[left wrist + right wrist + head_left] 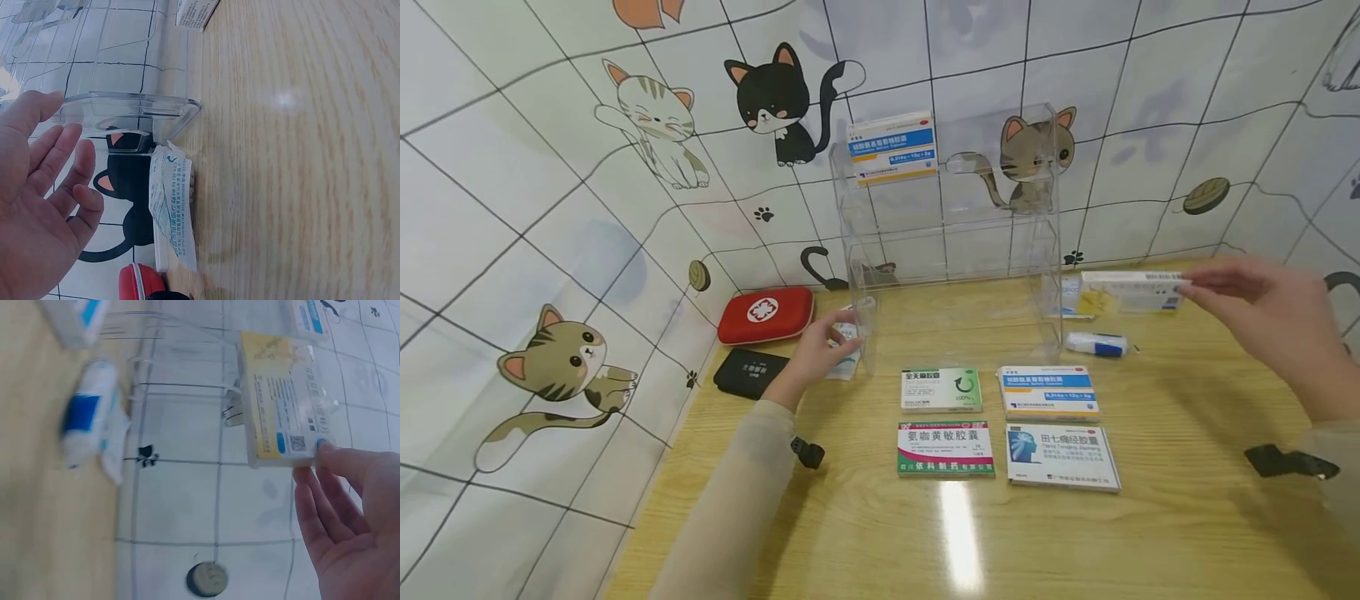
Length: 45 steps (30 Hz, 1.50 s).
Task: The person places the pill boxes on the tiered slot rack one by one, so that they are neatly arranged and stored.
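A clear plastic display rack (955, 287) stands against the wall, a blue-and-white medicine box (892, 150) on its top tier. At the rack's lower left front edge, my left hand (822, 348) pinches the side panel between thumb and forefinger; the other fingers are loosely bent (53, 194). To the right of the rack, my right hand (1273, 312) grips one end of a yellow-and-white medicine box (284, 403) with thumb and fingers, holding it above the table. In front of the rack lie a green-and-white box (942, 390) and another blue-and-white box (1049, 393).
Nearer me are a green-and-pink box (945, 448) and a white box with a blue head (1063, 457). A red first-aid case (766, 315) and black pouch (748, 372) lie left. A paper packet (172, 203) sits beside the rack; a white-and-blue roll (1097, 343) lies right.
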Each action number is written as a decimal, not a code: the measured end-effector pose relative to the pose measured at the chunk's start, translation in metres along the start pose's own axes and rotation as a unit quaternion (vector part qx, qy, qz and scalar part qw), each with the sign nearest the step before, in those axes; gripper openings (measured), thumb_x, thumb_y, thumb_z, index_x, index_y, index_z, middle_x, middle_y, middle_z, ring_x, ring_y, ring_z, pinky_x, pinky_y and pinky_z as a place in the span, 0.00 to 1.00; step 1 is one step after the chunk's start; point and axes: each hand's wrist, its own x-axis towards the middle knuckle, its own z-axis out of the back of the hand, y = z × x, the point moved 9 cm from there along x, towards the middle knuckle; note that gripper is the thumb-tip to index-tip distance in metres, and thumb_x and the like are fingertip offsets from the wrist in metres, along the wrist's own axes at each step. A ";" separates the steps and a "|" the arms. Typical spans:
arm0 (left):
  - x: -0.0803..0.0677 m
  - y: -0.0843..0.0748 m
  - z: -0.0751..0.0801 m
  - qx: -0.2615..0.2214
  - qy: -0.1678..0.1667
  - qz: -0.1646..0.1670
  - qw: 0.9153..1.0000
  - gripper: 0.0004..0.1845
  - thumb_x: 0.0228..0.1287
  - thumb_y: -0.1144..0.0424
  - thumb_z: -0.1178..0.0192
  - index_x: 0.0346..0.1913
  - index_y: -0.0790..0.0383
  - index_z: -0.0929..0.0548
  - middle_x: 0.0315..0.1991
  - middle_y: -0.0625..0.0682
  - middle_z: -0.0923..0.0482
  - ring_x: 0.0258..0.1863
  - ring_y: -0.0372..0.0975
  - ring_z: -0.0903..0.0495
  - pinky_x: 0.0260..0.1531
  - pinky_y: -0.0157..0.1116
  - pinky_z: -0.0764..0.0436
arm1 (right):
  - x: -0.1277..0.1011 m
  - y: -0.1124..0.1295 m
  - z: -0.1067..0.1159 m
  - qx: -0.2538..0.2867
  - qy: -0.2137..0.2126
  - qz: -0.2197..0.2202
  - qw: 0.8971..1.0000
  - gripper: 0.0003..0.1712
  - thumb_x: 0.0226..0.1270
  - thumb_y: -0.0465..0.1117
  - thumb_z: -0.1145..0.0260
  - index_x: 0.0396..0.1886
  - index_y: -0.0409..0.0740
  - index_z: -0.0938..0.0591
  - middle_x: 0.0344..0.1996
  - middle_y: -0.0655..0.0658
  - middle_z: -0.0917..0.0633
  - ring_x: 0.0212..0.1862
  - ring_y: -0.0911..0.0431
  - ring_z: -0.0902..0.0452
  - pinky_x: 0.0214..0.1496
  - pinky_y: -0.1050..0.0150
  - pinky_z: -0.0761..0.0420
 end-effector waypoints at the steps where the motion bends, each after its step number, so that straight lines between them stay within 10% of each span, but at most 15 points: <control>1: 0.000 0.000 0.000 0.001 0.000 -0.001 1.000 0.26 0.70 0.59 0.32 0.69 0.53 0.24 0.63 0.52 0.21 0.42 0.45 0.21 0.35 0.36 0.20 | 0.009 0.009 0.003 0.001 -0.004 0.002 1.000 0.22 0.73 0.53 0.32 0.56 0.43 0.14 0.48 0.52 0.14 0.39 0.88 0.34 0.37 0.82 0.33; 13: 0.002 0.002 0.000 0.010 -0.001 0.007 1.000 0.26 0.69 0.56 0.31 0.68 0.50 0.23 0.62 0.50 0.21 0.42 0.44 0.20 0.34 0.37 0.20 | 0.099 0.119 0.023 0.183 -0.054 0.025 0.981 0.17 0.69 0.50 0.28 0.55 0.53 0.13 0.49 0.62 0.11 0.46 0.74 0.19 0.49 0.81 0.26; 22: 0.001 -0.001 0.000 0.020 0.012 0.009 1.000 0.27 0.69 0.56 0.31 0.69 0.52 0.23 0.62 0.51 0.21 0.42 0.44 0.21 0.34 0.36 0.20 | 0.158 0.173 0.021 0.221 -0.116 0.100 0.963 0.13 0.71 0.46 0.29 0.52 0.54 0.12 0.49 0.60 0.12 0.54 0.69 0.17 0.66 0.73 0.27; 45: 0.002 -0.002 0.001 0.028 0.016 0.021 0.999 0.29 0.68 0.56 0.31 0.69 0.54 0.24 0.59 0.50 0.20 0.43 0.44 0.21 0.36 0.38 0.21 | 0.203 0.182 -0.045 0.115 0.002 0.033 0.993 0.17 0.75 0.54 0.36 0.57 0.58 0.14 0.60 0.55 0.16 0.54 0.66 0.24 0.67 0.61 0.26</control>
